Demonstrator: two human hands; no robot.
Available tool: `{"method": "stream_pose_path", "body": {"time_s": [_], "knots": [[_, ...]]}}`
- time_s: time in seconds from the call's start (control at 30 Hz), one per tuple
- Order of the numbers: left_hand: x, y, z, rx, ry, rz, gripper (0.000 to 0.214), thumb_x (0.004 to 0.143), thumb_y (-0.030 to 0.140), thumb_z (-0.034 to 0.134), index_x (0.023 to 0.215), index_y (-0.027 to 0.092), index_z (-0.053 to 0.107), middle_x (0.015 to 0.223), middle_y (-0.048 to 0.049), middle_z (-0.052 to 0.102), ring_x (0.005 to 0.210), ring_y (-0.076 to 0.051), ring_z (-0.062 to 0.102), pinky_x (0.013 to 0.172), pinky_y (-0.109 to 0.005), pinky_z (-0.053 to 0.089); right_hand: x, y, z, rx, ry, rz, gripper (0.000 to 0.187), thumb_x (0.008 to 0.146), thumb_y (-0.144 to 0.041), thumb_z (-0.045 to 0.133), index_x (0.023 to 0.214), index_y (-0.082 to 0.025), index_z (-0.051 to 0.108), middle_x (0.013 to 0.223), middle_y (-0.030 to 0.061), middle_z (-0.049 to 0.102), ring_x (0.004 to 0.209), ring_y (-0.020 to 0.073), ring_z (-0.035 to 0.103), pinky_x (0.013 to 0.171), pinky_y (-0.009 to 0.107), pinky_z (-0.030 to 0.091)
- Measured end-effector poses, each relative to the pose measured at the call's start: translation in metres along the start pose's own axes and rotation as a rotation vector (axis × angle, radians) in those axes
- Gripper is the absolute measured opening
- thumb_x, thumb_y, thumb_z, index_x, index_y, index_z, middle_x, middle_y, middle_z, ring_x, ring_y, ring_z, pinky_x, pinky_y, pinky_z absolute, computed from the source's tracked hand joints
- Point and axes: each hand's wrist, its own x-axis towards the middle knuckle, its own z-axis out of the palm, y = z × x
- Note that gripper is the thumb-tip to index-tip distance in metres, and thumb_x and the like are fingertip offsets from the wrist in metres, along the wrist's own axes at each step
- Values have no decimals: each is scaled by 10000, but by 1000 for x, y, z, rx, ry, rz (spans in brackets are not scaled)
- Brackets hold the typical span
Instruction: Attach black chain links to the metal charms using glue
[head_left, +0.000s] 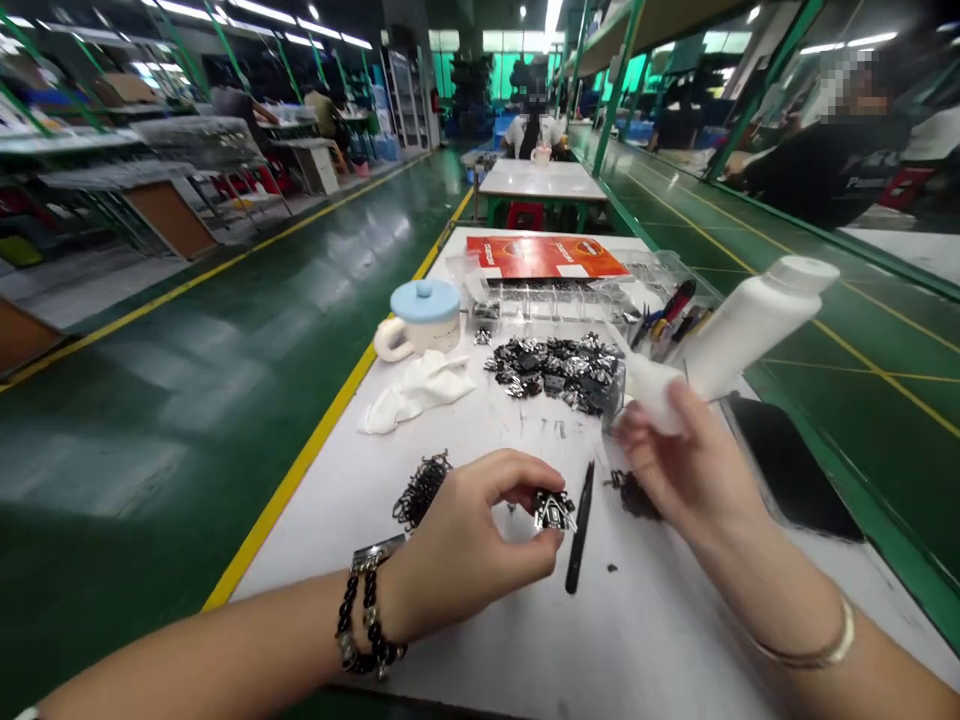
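My left hand (469,545) pinches a small black and silver metal part (553,510) between thumb and fingers, just above the white table (660,640). My right hand (686,465) grips a white plastic bottle (739,335) by its lower end, with the capped end tilted up to the right. Black tweezers (579,530) lie on the table between the two hands. A small dark clump of parts (634,493) sits under my right hand. A heap of similar metal parts (559,372) lies further back, and a pile of black chains (420,488) sits beside my left hand.
A lidded blue and white mug (420,320), a white cloth (416,392), an orange box (544,257), clear trays with pens (660,310) and a black phone (791,465) are on the table. Green floor lies to the left; people sit at other benches behind.
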Motion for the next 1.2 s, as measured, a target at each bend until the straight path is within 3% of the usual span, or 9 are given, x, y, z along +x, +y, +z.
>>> {"method": "stream_pose_path", "body": {"time_s": [0.1, 0.17, 0.27, 0.37, 0.6, 1.07, 1.2], "knots": [[-6, -10, 14, -34, -57, -35, 305, 681, 90, 643, 973, 178, 655, 954, -54, 683, 863, -183, 646, 755, -308, 558, -22, -12, -19, 67, 94, 25, 241, 894, -387, 431, 719, -230, 377, 590, -35, 299, 487, 120, 361, 511, 308, 406], [-11, -16, 20, -53, -68, -28, 323, 680, 92, 643, 991, 178, 645, 928, -49, 680, 841, -174, 645, 750, -302, 557, -42, -15, -20, 105, 143, -23, 221, 891, -358, 450, 715, -223, 440, 631, 1, 363, 533, 140, 390, 516, 324, 398], [-19, -22, 23, -57, -71, -47, 353, 666, 104, 663, 1010, 170, 626, 857, -34, 678, 763, -158, 648, 722, -292, 564, -70, -15, -12, 57, 97, -115, 198, 854, -409, 544, 766, -235, 508, 644, 26, 417, 610, 183, 448, 538, 349, 409], [-22, -24, 24, -50, -86, -76, 283, 661, 133, 688, 938, 159, 630, 839, -45, 686, 739, -161, 656, 694, -288, 573, -85, -15, -7, -26, 71, -79, 211, 787, -419, 658, 779, -238, 549, 660, 34, 442, 644, 197, 484, 524, 343, 412], [-21, -25, 25, -34, -107, -70, 227, 659, 123, 693, 870, 172, 628, 865, -47, 699, 757, -159, 665, 697, -269, 588, -85, -14, -4, -62, 183, 11, 269, 719, -431, 731, 694, -221, 565, 676, 47, 503, 712, 218, 532, 511, 334, 441], [-20, -27, 25, -26, -106, -62, 240, 666, 117, 702, 883, 179, 620, 918, -36, 698, 819, -159, 666, 760, -268, 585, -88, -16, -3, -344, 121, -44, 152, 809, -395, 646, 773, -261, 586, 718, 54, 589, 776, 223, 580, 567, 334, 461], [-21, -27, 26, -26, -109, -54, 240, 670, 116, 697, 891, 167, 619, 923, -43, 696, 823, -155, 665, 762, -257, 581, -89, -15, -3, -327, 126, -41, 166, 796, -415, 655, 778, -261, 594, 724, 72, 586, 791, 252, 583, 564, 361, 459]]}}
